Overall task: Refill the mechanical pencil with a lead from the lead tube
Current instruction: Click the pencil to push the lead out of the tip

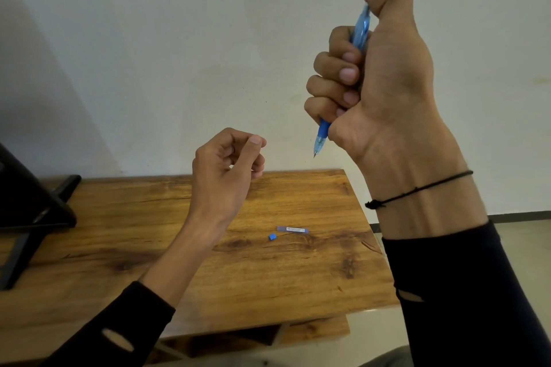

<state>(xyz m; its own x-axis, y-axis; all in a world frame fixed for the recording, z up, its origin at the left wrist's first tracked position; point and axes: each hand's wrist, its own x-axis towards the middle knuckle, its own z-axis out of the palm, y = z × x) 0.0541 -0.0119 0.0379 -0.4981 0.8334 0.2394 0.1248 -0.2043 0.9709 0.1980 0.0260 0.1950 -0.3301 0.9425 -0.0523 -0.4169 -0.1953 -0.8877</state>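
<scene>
The right hand (375, 74) fists round the mechanical pencil (343, 80), raised high at right, thumb on its top cap; its long axis runs near upright, tip pointing down and slightly left; to click well, press the thumb straight along that axis; the left hand (226, 164) hovers loosely curled, whether pinching anything I cannot tell; the lead tube (292, 229) lies flat on the table (119, 217), its blue cap (271, 236) just beside.

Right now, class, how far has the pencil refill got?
Done: the lead tube lies on the table, its cap off beside it. In hand: the right hand grips the pencil, thumb on top. Left: whether lead is in can't be seen; recapping the tube.
</scene>
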